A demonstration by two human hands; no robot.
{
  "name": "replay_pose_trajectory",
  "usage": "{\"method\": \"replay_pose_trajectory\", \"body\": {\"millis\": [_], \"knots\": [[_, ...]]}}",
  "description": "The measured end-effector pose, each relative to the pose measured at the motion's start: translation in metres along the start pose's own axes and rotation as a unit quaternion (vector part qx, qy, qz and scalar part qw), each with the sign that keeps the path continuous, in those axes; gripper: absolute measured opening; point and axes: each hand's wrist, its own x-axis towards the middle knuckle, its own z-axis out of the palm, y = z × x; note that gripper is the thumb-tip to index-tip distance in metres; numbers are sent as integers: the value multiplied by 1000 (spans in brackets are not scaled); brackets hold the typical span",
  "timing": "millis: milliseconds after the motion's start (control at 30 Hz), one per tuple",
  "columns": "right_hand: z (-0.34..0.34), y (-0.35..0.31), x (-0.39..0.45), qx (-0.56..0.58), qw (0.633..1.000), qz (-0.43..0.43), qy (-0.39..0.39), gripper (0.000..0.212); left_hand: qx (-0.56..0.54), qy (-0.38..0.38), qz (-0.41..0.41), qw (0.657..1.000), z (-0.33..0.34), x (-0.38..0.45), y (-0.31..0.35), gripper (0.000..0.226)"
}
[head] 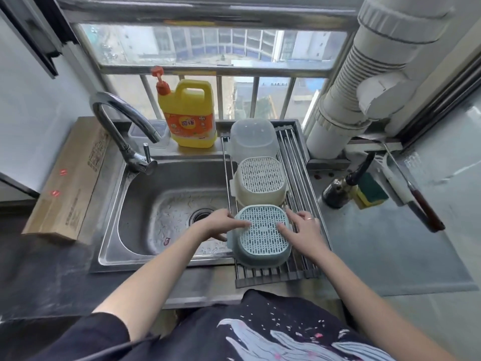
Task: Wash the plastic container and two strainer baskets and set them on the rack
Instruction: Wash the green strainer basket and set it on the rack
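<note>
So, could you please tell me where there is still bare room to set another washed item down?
The rack is crowded: clear container, cream strainer and blue strainer, touched by both hands, fill its left. Bare bars remain along its right edge. The counter between rack and knife is free, as is the sink basin.

In front of me was the steel desk [364, 246] with a sink [145, 204] set in it. Across the right side of the sink lay the rack [299, 269]. On the rack stood three things upside down in a row: a clear plastic container [253, 138] at the far end, a cream strainer basket [260, 179] in the middle, a blue strainer basket [263, 235] nearest to me. On the desk stood also a yellow detergent bottle [190, 118], a sponge [369, 192] and a knife [413, 194].
</note>
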Motion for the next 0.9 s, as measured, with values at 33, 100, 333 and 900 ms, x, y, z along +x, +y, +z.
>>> {"method": "replay_pose_trajectory", "body": {"millis": [33, 100, 333, 900], "knots": [[0, -3, -2, -20, 999, -17, 43, 65, -6, 0, -1, 1000, -1, 0, -1, 51], [0, -7, -4, -24, 993, -72, 93, 65, -20, 5, 3, 1000, -2, 1, -5, 58], [8, -2, -3, -233, 964, -125, -2, 71, -23, 60, 6, 998, 8, 3, -4, 51], [1, -26, 17, -177, 975, -106, 77, 71, 417, 101, 191, 883, 22, 4, 9, 94]]}}
